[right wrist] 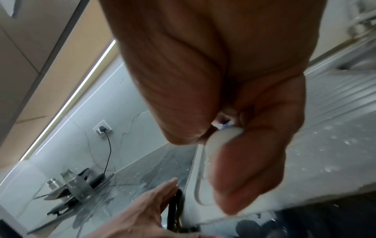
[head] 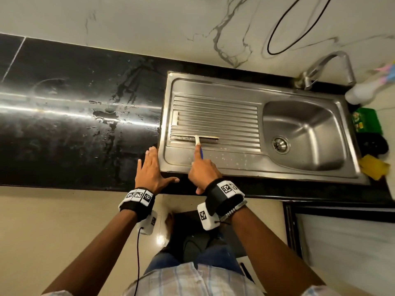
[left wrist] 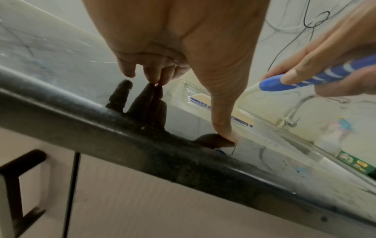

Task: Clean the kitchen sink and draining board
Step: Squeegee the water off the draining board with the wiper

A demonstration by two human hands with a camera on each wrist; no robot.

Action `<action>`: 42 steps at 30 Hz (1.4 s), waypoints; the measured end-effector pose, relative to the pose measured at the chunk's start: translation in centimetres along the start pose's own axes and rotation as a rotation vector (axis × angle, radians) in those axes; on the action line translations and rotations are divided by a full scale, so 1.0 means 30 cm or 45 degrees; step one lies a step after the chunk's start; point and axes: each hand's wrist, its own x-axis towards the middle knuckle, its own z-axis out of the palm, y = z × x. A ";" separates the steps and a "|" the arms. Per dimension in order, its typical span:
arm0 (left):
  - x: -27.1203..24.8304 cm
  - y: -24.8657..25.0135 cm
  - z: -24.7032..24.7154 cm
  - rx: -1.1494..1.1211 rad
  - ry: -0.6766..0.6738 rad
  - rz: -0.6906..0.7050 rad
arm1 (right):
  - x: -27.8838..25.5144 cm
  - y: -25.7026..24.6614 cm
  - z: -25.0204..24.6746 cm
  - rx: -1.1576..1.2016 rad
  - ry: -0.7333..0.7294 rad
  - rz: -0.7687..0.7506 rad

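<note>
A steel sink unit has a ribbed draining board (head: 215, 116) on the left and a basin (head: 303, 131) with a drain on the right. A small squeegee (head: 195, 139) with a white neck and a blue-and-white handle (left wrist: 325, 73) lies with its blade across the near ribs. My right hand (head: 204, 169) grips the handle, index finger stretched along it; the white handle end (right wrist: 221, 136) shows in the fist. My left hand (head: 150, 167) rests flat on the black counter (head: 74, 116) beside the sink's left rim, fingers spread, thumb (left wrist: 221, 125) pressing the counter edge.
A tap (head: 329, 67) stands behind the basin. A white spray bottle (head: 363, 91), a green pack (head: 366, 120), a black object and a yellow cloth (head: 373, 167) sit right of the sink. Water lies on the counter. Droplets dot the sink's near rim. Items (right wrist: 75, 186) stand at the counter's far left.
</note>
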 end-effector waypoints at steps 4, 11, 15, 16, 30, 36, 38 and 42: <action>-0.041 0.025 0.032 -0.031 0.062 -0.020 | -0.043 0.047 0.012 -0.023 -0.047 -0.041; -0.099 0.090 0.062 -0.083 0.083 -0.108 | -0.125 0.132 -0.058 -0.114 -0.172 -0.178; -0.141 0.123 0.085 -0.090 0.098 -0.168 | -0.076 0.227 -0.192 -0.257 -0.104 -0.342; -0.152 0.130 0.096 -0.099 0.105 -0.191 | -0.047 0.240 -0.225 -0.294 -0.096 -0.394; -0.161 0.477 0.291 -0.011 0.098 -0.486 | 0.358 0.466 -0.662 -0.798 -0.354 -0.879; -0.144 0.489 0.309 0.009 0.042 -0.567 | 0.340 0.854 -1.047 -1.288 -0.521 -0.532; -0.140 0.488 0.303 0.026 0.014 -0.567 | 0.302 0.902 -1.122 -1.446 -0.470 -0.451; -0.138 0.493 0.289 0.075 -0.025 -0.575 | 0.251 0.748 -1.107 -1.049 -0.359 -0.698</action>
